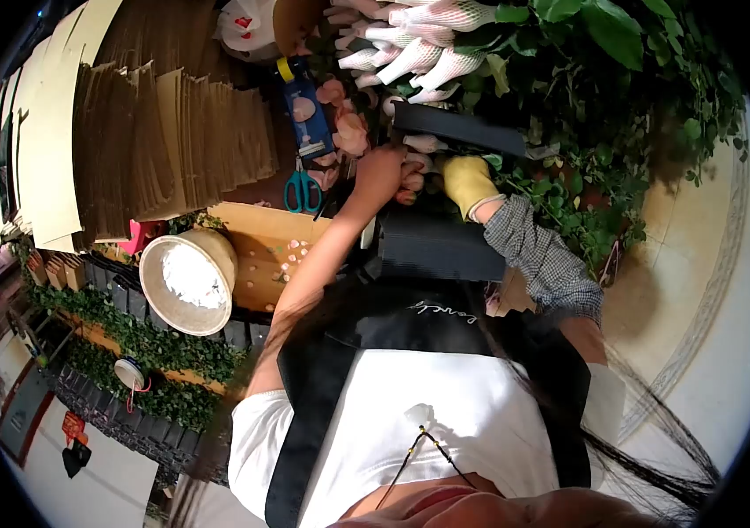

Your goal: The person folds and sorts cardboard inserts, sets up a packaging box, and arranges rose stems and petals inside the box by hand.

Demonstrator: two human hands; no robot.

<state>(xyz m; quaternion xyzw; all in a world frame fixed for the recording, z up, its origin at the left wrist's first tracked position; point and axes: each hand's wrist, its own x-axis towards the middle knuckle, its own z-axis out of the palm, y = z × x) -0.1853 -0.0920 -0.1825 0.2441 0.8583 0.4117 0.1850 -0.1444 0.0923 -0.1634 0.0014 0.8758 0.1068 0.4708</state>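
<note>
My left hand [381, 176], bare, is closed at the peach-pink roses [409, 182], its fingertips partly hidden against the blooms. Just to the right, my right hand [470, 185] wears a yellow glove and a checked sleeve cover. Its fingers are curled beside the roses and leafy stems; what they grip is hidden. Both hands work between a black corrugated board [441, 248] near my apron and a dark strip [458, 128] behind. Rose buds in white net sleeves [423, 57] are piled beyond the hands.
Stacked cardboard sheets [172, 141] stand at left. Teal-handled scissors [303, 192], a blue box [307, 114] and loose petals [351, 134] lie left of my hands. A pail [232, 282] with white contents stands at lower left. Green foliage [603, 97] spreads at upper right.
</note>
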